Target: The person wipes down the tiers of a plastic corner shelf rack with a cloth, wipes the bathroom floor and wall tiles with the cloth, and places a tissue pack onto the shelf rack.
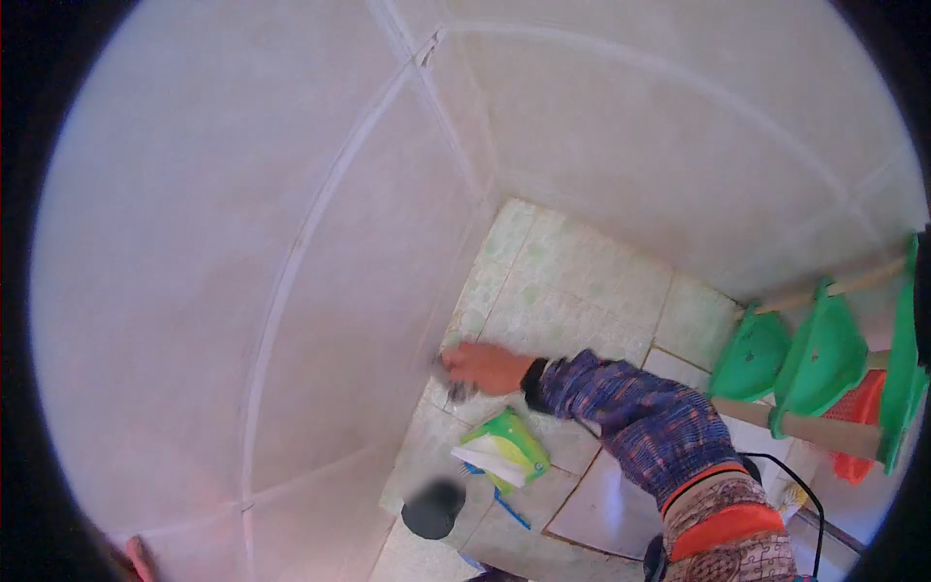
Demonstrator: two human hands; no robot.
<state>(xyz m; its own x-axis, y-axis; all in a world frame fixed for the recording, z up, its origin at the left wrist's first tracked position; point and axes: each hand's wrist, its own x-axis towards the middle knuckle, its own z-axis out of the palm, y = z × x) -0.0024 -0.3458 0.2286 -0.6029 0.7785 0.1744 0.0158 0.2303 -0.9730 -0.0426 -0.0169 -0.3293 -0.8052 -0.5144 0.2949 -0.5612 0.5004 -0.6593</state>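
My right hand (pixel 485 369) reaches from the lower right to where the tiled wall meets the floor. Its fingers are closed, and a small greyish thing, blurred, shows just below them. Just below and right of this hand, a green and white tissue pack (pixel 521 451) lies on the floor with a white tissue sticking out. Only a small part of my left hand (pixel 142 559) appears at the lower left edge, against the wall; most of its fingers are hidden.
A dark round object (pixel 433 507) and a blue-handled item (pixel 511 509) lie on the floor tiles (pixel 567 291) below the pack. At the right stands a rack with green trays (pixel 822 354) and a red basket (pixel 858 407). A black cable (pixel 813 490) curves beside my right arm.
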